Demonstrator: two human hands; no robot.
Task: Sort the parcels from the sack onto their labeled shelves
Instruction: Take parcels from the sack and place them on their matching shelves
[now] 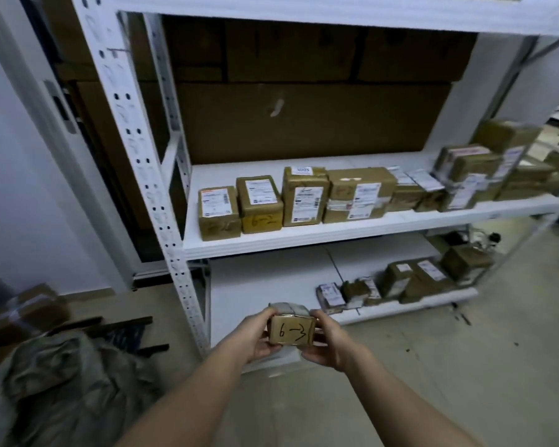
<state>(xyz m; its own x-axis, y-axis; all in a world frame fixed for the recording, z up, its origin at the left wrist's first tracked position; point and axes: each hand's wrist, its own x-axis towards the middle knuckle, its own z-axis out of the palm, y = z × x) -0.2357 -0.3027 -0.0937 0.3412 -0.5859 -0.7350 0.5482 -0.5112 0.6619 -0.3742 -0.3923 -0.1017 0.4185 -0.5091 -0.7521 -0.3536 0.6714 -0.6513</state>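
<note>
Small parcel (291, 330) marked "6-3" held in front of rack, clamped between left hand (259, 337) and right hand (326, 341). Middle shelf (304, 235) parcels marked "6-2", so likely wrong tier; bottom shelf (271, 279) judged target. Parcel best lowered level, set beside existing row, label kept outward. Sack (65, 382) on floor, left.

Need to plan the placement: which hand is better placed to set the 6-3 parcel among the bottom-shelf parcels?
Probably the right hand: both grip the 6-3 parcel, but the bottom-shelf parcels lie on its side.
</note>
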